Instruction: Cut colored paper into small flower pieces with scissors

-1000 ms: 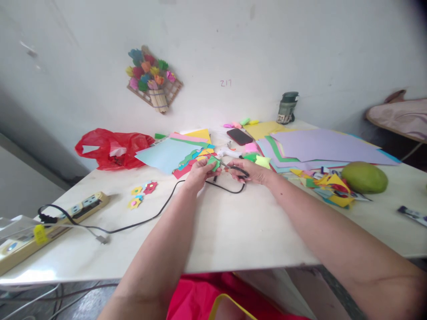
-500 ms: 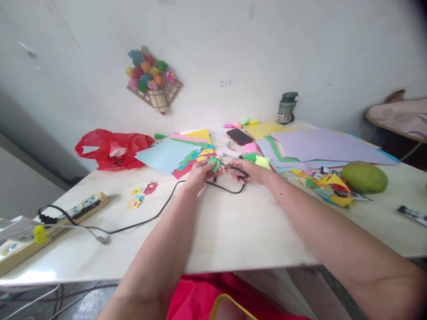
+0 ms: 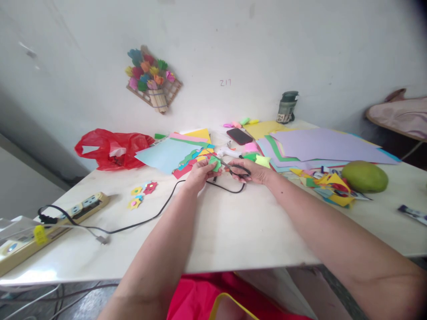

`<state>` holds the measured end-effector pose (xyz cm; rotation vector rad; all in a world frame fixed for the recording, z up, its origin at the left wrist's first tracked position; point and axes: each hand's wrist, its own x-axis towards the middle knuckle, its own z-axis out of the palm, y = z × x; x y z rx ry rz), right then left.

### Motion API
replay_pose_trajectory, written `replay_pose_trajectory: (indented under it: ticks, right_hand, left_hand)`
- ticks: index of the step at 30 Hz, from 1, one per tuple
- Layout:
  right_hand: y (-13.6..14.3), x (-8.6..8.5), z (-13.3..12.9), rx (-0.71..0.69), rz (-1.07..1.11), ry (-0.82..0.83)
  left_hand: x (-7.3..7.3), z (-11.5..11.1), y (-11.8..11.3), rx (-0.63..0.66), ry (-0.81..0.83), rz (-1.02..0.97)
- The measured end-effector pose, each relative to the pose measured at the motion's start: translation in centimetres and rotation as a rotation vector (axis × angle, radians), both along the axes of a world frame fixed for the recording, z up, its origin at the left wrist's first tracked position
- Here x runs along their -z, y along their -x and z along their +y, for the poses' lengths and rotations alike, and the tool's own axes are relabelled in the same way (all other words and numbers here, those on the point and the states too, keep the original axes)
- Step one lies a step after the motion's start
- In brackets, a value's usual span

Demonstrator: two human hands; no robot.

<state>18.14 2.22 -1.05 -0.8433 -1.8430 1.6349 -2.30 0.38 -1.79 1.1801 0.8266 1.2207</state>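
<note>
Pinched in my left hand (image 3: 199, 174) is a small piece of green paper (image 3: 215, 164), near the middle of the table. My right hand (image 3: 252, 170) grips a pair of scissors (image 3: 240, 170) by the dark handles, with the blades pointing left beside the green paper. Whether the blades touch the paper I cannot tell. Just behind the hands lie wavy-edged coloured paper strips (image 3: 187, 163) and a white glue gun (image 3: 230, 152). Small yellow and red paper flowers (image 3: 150, 187) rest on the table to the left of my left hand.
A black cord (image 3: 147, 220) runs from a power strip (image 3: 90, 204) across the table below my hands. Coloured sheets (image 3: 327, 144), paper scraps (image 3: 335, 189) and a green mango (image 3: 364, 176) lie to the right. At the back are a red plastic bag (image 3: 133, 144), a phone (image 3: 239, 136) and a bottle (image 3: 287, 107).
The scissor handles have turned and spread slightly in my right hand. The green paper has shifted a little in my left fingers. Other things stay where they were.
</note>
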Motion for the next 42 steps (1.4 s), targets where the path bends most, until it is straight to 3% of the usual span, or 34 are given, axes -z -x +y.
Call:
replay_pose_trajectory:
  ticks: [18, 42]
  right_hand:
    - [-0.30, 0.85, 0.75, -0.088, 0.043, -0.103]
    - [-0.12, 0.05, 0.13, -0.052, -0.024, -0.101]
  left_hand:
    - [0.17, 0.12, -0.02, 0.038, -0.032, -0.010]
    - [-0.15, -0.18, 0.03, 0.095, 0.005, 0.023]
